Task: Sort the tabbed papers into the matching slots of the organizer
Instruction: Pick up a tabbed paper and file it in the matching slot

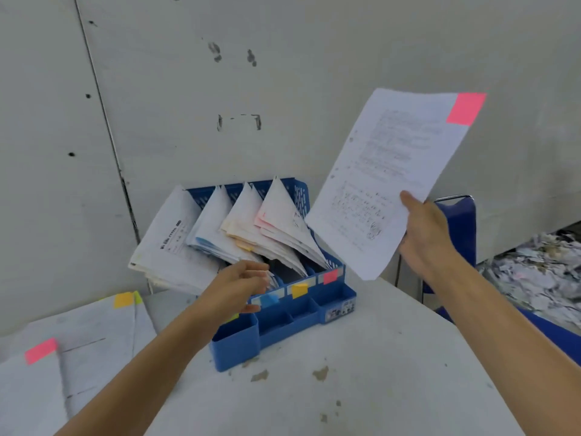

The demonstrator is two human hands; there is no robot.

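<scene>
the right hand (424, 228) pinches the lower edge of a white printed paper sheet (386, 171), its pink sticky tab (466, 109) far above the grip. lower left of it, the blurred left hand (234, 286) is among papers in the blue plastic slotted organizer (283, 316); i cannot tell its hold.

Makeshift office: stained table (361, 366), blue organizer (301, 309) (paper scraps (540, 272) nearby)

The blue organizer (301, 313) wears pink, orange and blue labels (330, 276), the white sheet (377, 184) a pink tab (466, 108).
</scene>
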